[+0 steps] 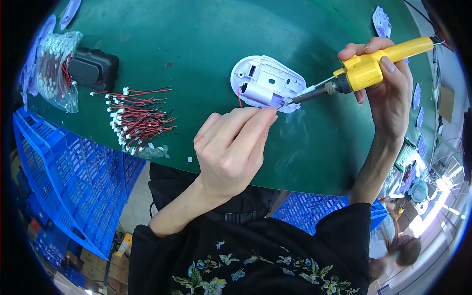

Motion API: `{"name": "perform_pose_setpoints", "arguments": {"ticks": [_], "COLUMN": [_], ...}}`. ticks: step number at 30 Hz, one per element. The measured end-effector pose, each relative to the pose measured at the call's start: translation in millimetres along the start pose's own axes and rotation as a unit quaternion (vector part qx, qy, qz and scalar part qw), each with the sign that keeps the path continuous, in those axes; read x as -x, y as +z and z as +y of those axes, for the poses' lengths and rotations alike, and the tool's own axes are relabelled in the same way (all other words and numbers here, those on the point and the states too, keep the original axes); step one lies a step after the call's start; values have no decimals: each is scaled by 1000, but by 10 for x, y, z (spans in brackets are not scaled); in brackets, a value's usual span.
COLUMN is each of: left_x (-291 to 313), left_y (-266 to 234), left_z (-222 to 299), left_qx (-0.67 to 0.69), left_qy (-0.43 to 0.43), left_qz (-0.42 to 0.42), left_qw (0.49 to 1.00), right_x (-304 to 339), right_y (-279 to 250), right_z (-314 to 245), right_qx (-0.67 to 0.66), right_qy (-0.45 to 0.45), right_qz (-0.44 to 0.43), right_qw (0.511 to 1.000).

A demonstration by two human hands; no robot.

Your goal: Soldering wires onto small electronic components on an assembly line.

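Observation:
My left hand (233,147) is closed in a pinch at the near edge of a white oval plastic shell (275,73). A thin dark wire end seems to stick out between its fingertips, mostly hidden. One red wire (240,97) comes out of the shell's left side and runs down behind the knuckles. From the right, my right hand (386,81) grips a yellow soldering gun (366,73) with a solder feed tube. Its metal tip meets the shell's near edge, right by the left fingertips. The shell lies hollow side up on the green table.
Left of the shell lies a pile of red and black wires with white connectors (140,118). Behind it are a black case (94,69) and a clear bag of connectors (59,69). Blue crates (78,172) stand below the table edge. More shells (381,22) lie at right; another person (393,241) sits beyond.

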State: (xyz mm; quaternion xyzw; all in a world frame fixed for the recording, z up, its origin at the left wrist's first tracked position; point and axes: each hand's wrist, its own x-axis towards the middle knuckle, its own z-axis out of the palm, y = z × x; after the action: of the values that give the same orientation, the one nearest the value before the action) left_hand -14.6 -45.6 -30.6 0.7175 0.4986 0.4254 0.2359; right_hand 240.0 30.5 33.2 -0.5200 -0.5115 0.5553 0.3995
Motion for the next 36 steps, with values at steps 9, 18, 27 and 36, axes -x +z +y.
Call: {"name": "perform_pose_setpoints", "arguments": {"ticks": [9,18,27,36], "left_x": [-4,1,-8,-3], "left_y": [1,-6,-10,-13], "left_z": [-12,-7,5,1], "left_qx": [3,-5,-3,2], "left_qy": [0,1,3,1], "left_qz": [5,-1,-9,-14], "left_qw": [1000,1000,1000,1000], "right_x": [-53,-51,-34,-8], "right_y": [-116,-26,-19,32], "right_z": [58,40,23,26], "right_qx": [-74,-44,-31,18], "right_qy": [-22,-19,-28,-11], "right_qz": [-51,-29,-30,3], "right_qw": [996,998,999,1000]}}
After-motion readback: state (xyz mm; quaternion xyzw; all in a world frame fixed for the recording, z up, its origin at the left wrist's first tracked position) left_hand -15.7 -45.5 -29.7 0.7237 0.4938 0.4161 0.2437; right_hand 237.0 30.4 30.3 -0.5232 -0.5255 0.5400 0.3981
